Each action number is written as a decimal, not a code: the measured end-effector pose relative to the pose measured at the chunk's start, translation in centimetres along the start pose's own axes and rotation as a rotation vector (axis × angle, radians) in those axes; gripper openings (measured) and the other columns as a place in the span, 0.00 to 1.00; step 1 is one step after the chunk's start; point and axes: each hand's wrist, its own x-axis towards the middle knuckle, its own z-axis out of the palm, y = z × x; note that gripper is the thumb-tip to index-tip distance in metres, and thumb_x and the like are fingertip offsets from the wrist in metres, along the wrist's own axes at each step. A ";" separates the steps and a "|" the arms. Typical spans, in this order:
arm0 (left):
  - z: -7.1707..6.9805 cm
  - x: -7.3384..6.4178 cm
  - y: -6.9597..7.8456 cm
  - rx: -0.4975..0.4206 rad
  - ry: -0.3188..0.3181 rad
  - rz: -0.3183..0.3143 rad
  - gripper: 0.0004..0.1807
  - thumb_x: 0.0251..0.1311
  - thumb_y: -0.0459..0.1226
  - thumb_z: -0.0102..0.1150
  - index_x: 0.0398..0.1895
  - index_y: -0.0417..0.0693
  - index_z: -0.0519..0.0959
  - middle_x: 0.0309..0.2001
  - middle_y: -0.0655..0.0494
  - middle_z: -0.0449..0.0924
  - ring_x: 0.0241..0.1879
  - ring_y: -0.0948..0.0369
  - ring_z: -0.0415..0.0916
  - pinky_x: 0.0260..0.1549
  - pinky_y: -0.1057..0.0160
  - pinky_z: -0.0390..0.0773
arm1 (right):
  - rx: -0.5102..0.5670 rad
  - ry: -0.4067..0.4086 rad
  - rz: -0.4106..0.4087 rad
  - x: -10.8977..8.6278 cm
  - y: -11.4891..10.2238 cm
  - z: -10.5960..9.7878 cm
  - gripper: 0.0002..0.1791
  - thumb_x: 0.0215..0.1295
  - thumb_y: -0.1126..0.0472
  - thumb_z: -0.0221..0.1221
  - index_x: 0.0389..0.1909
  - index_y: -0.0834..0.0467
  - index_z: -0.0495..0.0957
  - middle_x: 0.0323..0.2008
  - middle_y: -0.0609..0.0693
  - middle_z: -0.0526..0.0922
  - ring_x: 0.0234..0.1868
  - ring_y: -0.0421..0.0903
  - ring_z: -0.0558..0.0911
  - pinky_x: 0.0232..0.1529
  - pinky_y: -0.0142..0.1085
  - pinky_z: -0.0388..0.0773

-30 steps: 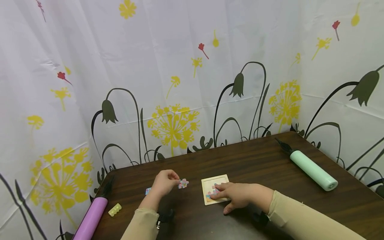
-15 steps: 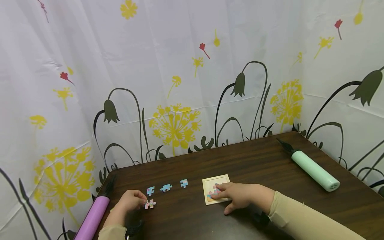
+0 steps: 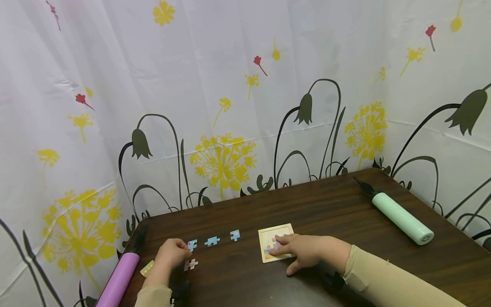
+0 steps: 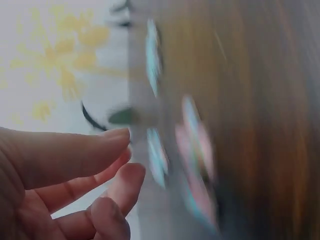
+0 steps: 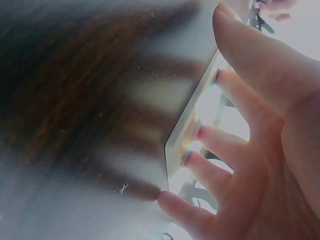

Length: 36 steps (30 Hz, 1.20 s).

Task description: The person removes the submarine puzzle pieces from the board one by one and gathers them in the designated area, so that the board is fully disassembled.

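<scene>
My left hand (image 3: 172, 254) hovers at the left of the table by the puzzle pieces, holding nothing. In the left wrist view its thumb and fingers are bent toward each other with a gap between them. Just below the fingertips lies a pink jigsaw piece (image 3: 190, 265). A blue jigsaw piece (image 3: 192, 244) is right beside them, with two more, a blue piece (image 3: 212, 241) and another blue piece (image 3: 235, 235), to its right. My right hand (image 3: 304, 249) rests spread on the wooden puzzle tray (image 3: 263, 243), fingertips touching the joined pieces (image 3: 275, 243) in it and partly covering them.
At the left edge lies a purple hand pump (image 3: 119, 277) with a black nozzle. Near it is a small yellow block (image 3: 147, 268), partly behind the left wrist. A mint-green hand pump (image 3: 402, 217) lies at the right. A flowered curtain (image 3: 230, 106) hangs behind the dark table (image 3: 245, 281).
My left hand carried the pink jigsaw piece leftward, set it below the blue ones and let go, then shifted slightly up toward the leftmost blue piece. The right hand has stayed on the tray.
</scene>
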 end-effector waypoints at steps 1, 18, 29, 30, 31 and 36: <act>0.3 0.0 0.8 0.016 0.003 0.014 0.07 0.50 0.32 0.68 0.24 0.42 0.77 0.26 0.53 0.75 0.27 0.55 0.70 0.27 0.57 0.70 | -0.001 0.000 -0.004 0.0 0.0 0.0 0.39 0.58 0.44 0.68 0.71 0.38 0.67 0.74 0.54 0.58 0.73 0.55 0.58 0.66 0.48 0.61; 9.8 0.6 14.0 -0.075 -0.220 0.315 0.09 0.48 0.30 0.72 0.32 0.40 0.82 0.26 0.55 0.77 0.24 0.60 0.71 0.25 0.60 0.72 | -0.001 -0.015 -0.006 0.1 0.2 -0.1 0.38 0.59 0.42 0.66 0.71 0.39 0.67 0.75 0.53 0.57 0.73 0.55 0.56 0.66 0.49 0.60; 13.2 0.7 16.6 -0.025 -0.247 0.270 0.14 0.43 0.33 0.75 0.32 0.44 0.80 0.29 0.54 0.77 0.29 0.56 0.69 0.30 0.57 0.71 | 0.025 -0.023 0.000 -0.2 0.2 -0.1 0.38 0.59 0.43 0.66 0.71 0.42 0.67 0.75 0.54 0.56 0.74 0.55 0.56 0.66 0.50 0.61; 13.4 0.6 16.7 -0.028 -0.253 0.261 0.14 0.43 0.34 0.75 0.32 0.44 0.79 0.28 0.55 0.76 0.28 0.57 0.68 0.29 0.58 0.70 | 0.027 -0.021 -0.003 -0.2 0.2 -0.1 0.38 0.59 0.43 0.66 0.71 0.42 0.67 0.75 0.54 0.56 0.73 0.55 0.56 0.66 0.51 0.61; 13.6 0.6 16.8 -0.035 -0.258 0.255 0.14 0.43 0.34 0.75 0.31 0.44 0.79 0.27 0.55 0.75 0.27 0.57 0.68 0.27 0.59 0.69 | 0.031 -0.020 -0.003 -0.2 0.2 -0.1 0.37 0.60 0.43 0.66 0.71 0.42 0.68 0.75 0.54 0.56 0.73 0.54 0.57 0.66 0.51 0.61; 14.3 0.3 17.2 -0.048 -0.254 0.238 0.14 0.44 0.34 0.75 0.29 0.44 0.77 0.24 0.56 0.73 0.25 0.58 0.68 0.25 0.61 0.68 | 0.039 -0.010 -0.017 -0.2 0.5 0.1 0.36 0.60 0.44 0.66 0.71 0.42 0.68 0.75 0.54 0.56 0.73 0.54 0.57 0.65 0.51 0.62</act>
